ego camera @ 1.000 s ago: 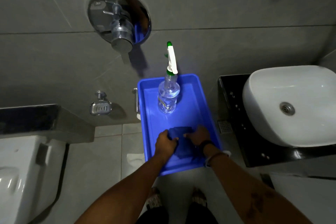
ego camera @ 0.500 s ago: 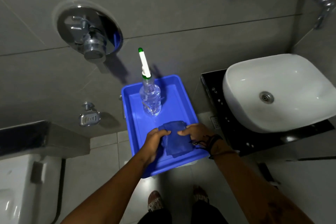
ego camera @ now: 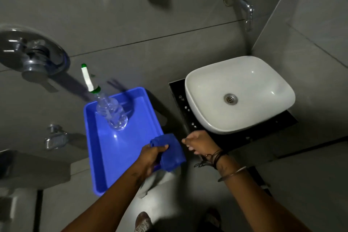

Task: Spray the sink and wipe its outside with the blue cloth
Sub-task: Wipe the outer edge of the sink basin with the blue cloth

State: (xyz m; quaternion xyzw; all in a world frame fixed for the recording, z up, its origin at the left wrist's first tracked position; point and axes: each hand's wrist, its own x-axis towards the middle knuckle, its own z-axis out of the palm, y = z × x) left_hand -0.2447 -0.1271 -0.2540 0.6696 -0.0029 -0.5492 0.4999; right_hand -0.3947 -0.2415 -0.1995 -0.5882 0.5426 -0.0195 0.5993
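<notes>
head: spray bottle (ego camera: 113, 113) in tray (ego camera: 105, 165)

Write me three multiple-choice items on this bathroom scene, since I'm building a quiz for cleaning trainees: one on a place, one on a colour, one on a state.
1. Where does the spray bottle stand?
A. In the blue tray
B. In the white sink
C. On the floor

2. What colour is the spray bottle's nozzle tip?
A. Red
B. Green
C. Black

3. What is the left hand doing?
A. Hanging empty
B. Squeezing the bottle's trigger
C. Gripping the blue cloth

Answers: 1 A, the bottle's base rests in the tray's far end. 2 B, the tip and the collar are green on a white head. 3 C, its fingers wrap the folded cloth at the tray's near right edge, while the right hand is open and holds nothing.
</notes>
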